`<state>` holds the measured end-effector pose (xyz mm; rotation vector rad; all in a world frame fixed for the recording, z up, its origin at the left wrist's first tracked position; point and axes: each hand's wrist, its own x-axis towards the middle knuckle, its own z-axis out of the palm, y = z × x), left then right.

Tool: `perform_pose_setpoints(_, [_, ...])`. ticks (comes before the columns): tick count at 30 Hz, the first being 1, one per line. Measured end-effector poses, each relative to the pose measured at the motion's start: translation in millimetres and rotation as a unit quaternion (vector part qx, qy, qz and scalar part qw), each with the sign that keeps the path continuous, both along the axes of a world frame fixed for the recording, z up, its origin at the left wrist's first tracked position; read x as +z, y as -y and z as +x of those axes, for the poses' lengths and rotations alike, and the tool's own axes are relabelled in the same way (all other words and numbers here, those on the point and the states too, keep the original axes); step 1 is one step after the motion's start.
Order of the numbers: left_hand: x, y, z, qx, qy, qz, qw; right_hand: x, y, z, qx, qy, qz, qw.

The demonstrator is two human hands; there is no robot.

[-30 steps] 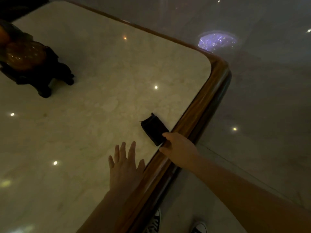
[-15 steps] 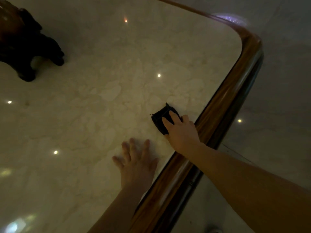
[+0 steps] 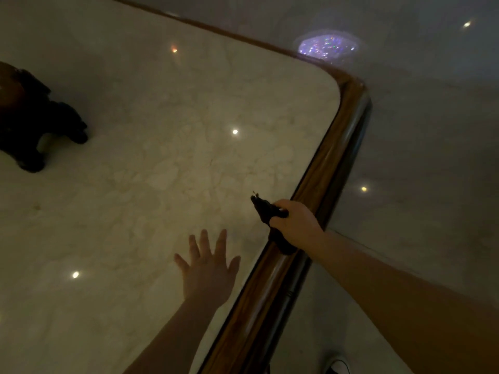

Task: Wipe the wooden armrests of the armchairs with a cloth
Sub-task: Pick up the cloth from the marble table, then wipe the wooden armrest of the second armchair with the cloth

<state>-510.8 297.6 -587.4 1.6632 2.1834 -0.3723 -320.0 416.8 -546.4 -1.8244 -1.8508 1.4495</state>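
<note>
Dark figurine (image 3: 32,117) (far left) on table (image 3: 162,157)

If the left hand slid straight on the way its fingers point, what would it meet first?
Nothing nearby, it seems. The left hand lies flat on the marble tabletop, its fingers pointing up the picture over bare stone. The dark carved ornament sits well left of that line, and the right hand with the dark cloth lies to its right.
</note>
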Motion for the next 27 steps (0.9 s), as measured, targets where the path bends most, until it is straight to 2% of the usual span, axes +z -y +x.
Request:
perform_pose_setpoints(3, [34.4, -4.4, 12.8, -0.043, 0.002, 0.019, 0.999, 34.3, 20.1, 30.0, -0.067, -0.036, -0.027, 0.997])
perform_pose_setpoints(9, [112.0, -4.6, 50.7, -0.156, 0.021, 0.051, 0.986, 123.7, 69.3, 89.7, -0.21, -0.087, -0.008, 0.974])
perform_pose_setpoints(16, [203.1, 7.2, 107.5, -0.264, 0.074, 0.1, 0.957, 222.8, 137.4, 144.6, -0.314, -0.095, 0.068, 0.942])
perform_pose_setpoints(27, [291.9, 54.9, 247.5, -0.417, 0.11, 0.15, 0.89, 293.4, 278.1, 255.1, -0.472, -0.113, 0.121, 0.866])
